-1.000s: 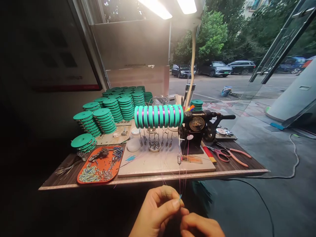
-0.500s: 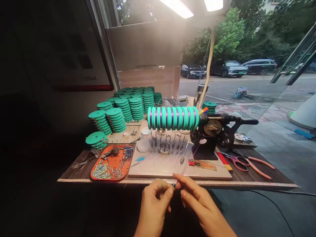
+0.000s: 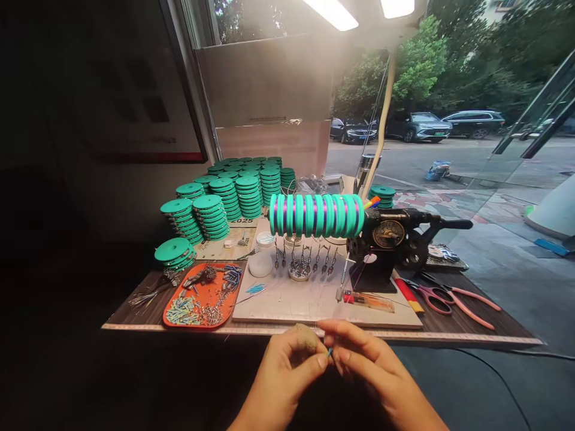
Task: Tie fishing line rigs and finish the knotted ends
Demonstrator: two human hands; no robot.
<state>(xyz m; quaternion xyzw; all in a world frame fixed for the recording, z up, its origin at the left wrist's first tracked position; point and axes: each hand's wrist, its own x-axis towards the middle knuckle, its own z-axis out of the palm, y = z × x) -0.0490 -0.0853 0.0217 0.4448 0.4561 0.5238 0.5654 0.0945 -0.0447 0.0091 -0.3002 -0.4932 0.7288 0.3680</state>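
Observation:
My left hand point(image 3: 287, 374) and my right hand point(image 3: 375, 371) meet just in front of the table's near edge. Both pinch a tiny blue piece point(image 3: 329, 352) on a thin line; thumb and forefinger of each are pressed together on it. The line runs up past a small metal sinker point(image 3: 339, 293) toward a row of green spools point(image 3: 317, 215) wound with purple line on a black hand-crank winder point(image 3: 390, 239). Several small metal weights point(image 3: 303, 258) hang under the spool row.
An orange tray point(image 3: 173, 318) of small tubes and metal parts lies at front left. Stacks of green spools point(image 3: 227, 194) fill the back left. A pale work board point(image 3: 309, 302), red scissors point(image 3: 429, 294) and pink pliers point(image 3: 471, 302) lie on the wooden table point(image 3: 489, 332).
My hands dropped a little and closed tighter together on the blue piece. The hanging sinker swung slightly right. The view barely shifted since half a second ago.

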